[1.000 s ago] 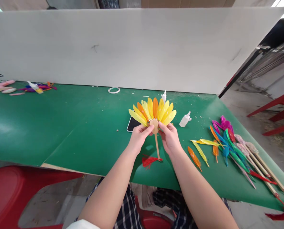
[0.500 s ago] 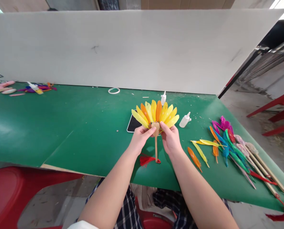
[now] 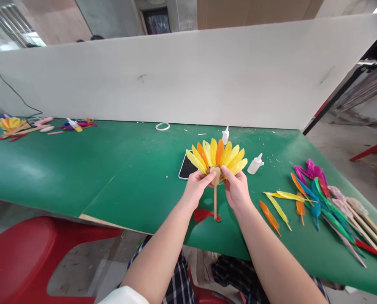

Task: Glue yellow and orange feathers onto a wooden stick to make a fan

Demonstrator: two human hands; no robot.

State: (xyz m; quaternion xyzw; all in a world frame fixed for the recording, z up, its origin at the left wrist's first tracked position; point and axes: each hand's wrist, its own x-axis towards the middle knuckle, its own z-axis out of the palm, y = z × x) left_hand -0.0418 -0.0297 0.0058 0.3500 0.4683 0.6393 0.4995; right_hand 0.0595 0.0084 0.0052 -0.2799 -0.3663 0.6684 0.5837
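I hold a feather fan (image 3: 218,157) upright over the green table (image 3: 112,177). Its yellow and orange feathers spread in a half circle above a wooden handle (image 3: 215,202) with a red tassel (image 3: 202,215) at the bottom. My left hand (image 3: 197,188) pinches the fan's base from the left. My right hand (image 3: 237,189) pinches it from the right. Both thumbs press on the round wooden hub.
A dark phone (image 3: 187,167) lies behind the fan, with two white glue bottles (image 3: 256,164) near it. Loose coloured feathers (image 3: 311,194) and wooden sticks (image 3: 365,223) lie at the right. A white ring (image 3: 162,126) sits by the white board (image 3: 188,80). More feathers (image 3: 74,124) lie far left. A red chair (image 3: 33,257) stands below.
The view has lifted and swung left, showing more of the table's left end. The fan's handle has turned from slightly tilted to straight up and down. Both hands keep their grip.
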